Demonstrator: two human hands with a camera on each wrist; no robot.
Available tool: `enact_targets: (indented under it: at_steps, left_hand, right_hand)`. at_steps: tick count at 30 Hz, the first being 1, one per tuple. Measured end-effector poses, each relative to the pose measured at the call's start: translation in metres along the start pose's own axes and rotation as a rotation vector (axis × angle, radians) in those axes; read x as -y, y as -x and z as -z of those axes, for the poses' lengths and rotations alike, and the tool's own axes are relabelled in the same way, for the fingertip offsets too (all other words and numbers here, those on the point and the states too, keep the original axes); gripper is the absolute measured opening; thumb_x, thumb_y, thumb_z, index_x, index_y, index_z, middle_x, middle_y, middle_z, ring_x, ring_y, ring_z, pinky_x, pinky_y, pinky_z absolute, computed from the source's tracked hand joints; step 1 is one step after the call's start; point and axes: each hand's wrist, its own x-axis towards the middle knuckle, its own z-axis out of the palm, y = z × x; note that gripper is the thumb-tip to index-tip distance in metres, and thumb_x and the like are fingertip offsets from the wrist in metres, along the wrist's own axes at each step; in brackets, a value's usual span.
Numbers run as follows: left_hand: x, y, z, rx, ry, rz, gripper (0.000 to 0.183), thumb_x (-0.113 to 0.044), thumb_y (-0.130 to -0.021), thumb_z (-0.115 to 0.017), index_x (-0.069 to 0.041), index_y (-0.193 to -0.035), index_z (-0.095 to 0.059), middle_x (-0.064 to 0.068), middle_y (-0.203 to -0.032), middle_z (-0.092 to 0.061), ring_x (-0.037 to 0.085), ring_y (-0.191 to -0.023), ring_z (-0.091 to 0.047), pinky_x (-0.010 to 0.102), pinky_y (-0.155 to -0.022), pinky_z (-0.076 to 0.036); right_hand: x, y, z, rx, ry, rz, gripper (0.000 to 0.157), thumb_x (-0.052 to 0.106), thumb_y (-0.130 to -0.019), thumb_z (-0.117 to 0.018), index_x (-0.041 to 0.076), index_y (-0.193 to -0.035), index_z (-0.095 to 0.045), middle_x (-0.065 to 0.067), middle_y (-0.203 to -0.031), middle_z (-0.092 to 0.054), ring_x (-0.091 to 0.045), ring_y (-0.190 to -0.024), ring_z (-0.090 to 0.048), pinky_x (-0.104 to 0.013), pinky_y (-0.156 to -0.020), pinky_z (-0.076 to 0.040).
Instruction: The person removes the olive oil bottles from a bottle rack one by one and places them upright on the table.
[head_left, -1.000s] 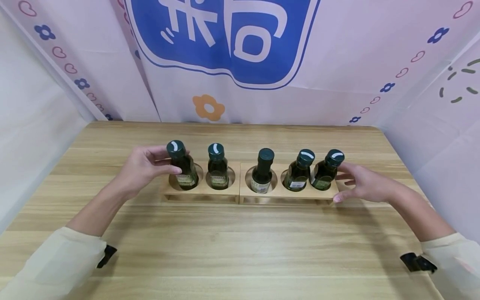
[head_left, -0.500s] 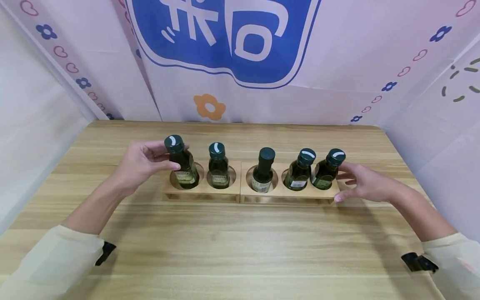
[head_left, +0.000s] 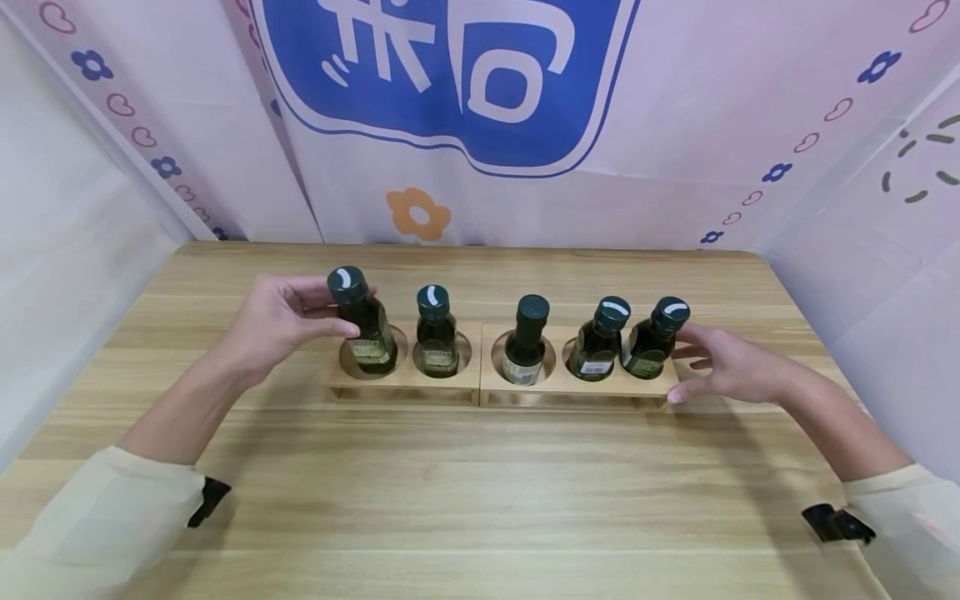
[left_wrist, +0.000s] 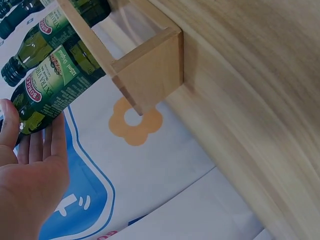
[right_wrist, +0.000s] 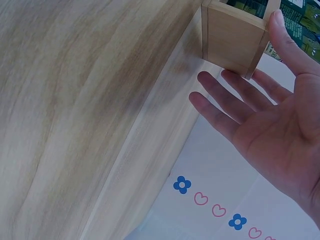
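Note:
My left hand [head_left: 277,321] pinches the leftmost dark green olive oil bottle [head_left: 371,333] below its cap, thumb in front and fingers behind. This bottle leans slightly left, its base still within its hole in the wooden rack [head_left: 480,379], and its cap stands higher than the others. In the left wrist view the bottle's green label [left_wrist: 52,80] shows. At the rack's right end is my right hand [head_left: 723,367], its fingers loosely spread and its thumb at the front corner of the end panel [right_wrist: 232,37]. Beside it stands the rightmost bottle [head_left: 651,346].
More dark green bottles stand in the rack: one second from left [head_left: 437,337], a slimmer-necked one [head_left: 525,350] in the middle and one [head_left: 596,346] right of it. The rack rests on a wooden table [head_left: 465,483], with a printed cloth [head_left: 360,200] behind.
My left hand has raised the leftmost bottle a little, and its cap has shifted up and slightly left. My right hand and the other bottles have not visibly moved.

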Motion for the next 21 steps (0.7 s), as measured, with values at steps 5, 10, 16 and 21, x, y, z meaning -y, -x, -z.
enact_targets:
  at_steps: [5,10,16,21]
  left_hand:
    - [-0.003,-0.001,0.0,-0.009,-0.002,-0.007,0.041,0.014,-0.082,-0.08,0.002,-0.121,-0.074,-0.002,-0.112,-0.078,0.012,-0.103,-0.075,0.025,-0.09,-0.059]
    - [-0.006,-0.003,0.001,-0.02,0.001,-0.005,0.04,0.014,-0.082,-0.08,-0.002,-0.118,-0.076,-0.002,-0.111,-0.078,0.011,-0.103,-0.075,0.025,-0.089,-0.059]
    - [-0.009,-0.004,0.003,-0.041,0.009,-0.026,0.039,0.016,-0.082,-0.08,-0.003,-0.116,-0.077,-0.001,-0.109,-0.079,0.011,-0.101,-0.075,0.025,-0.089,-0.059]
    - [-0.014,-0.006,0.005,-0.07,0.026,-0.037,0.04,0.017,-0.081,-0.079,-0.004,-0.116,-0.078,0.0,-0.109,-0.079,0.012,-0.101,-0.075,0.024,-0.088,-0.059]
  right_hand:
    - [0.0,0.0,0.0,0.001,0.003,-0.007,0.084,0.012,-0.084,-0.088,-0.015,-0.147,-0.04,-0.037,-0.146,-0.049,-0.059,-0.127,-0.054,-0.067,-0.101,-0.05]
    - [0.0,0.0,0.001,0.003,0.003,-0.01,0.084,0.012,-0.084,-0.088,-0.015,-0.148,-0.04,-0.037,-0.146,-0.048,-0.059,-0.127,-0.053,-0.067,-0.101,-0.049]
    - [0.0,0.0,0.001,0.005,0.001,-0.009,0.083,0.011,-0.084,-0.087,-0.016,-0.147,-0.039,-0.038,-0.146,-0.048,-0.059,-0.127,-0.053,-0.067,-0.101,-0.049]
    - [-0.001,0.0,0.0,-0.001,-0.015,0.002,0.083,0.01,-0.084,-0.087,-0.016,-0.146,-0.04,-0.038,-0.144,-0.049,-0.059,-0.127,-0.054,-0.066,-0.101,-0.051]
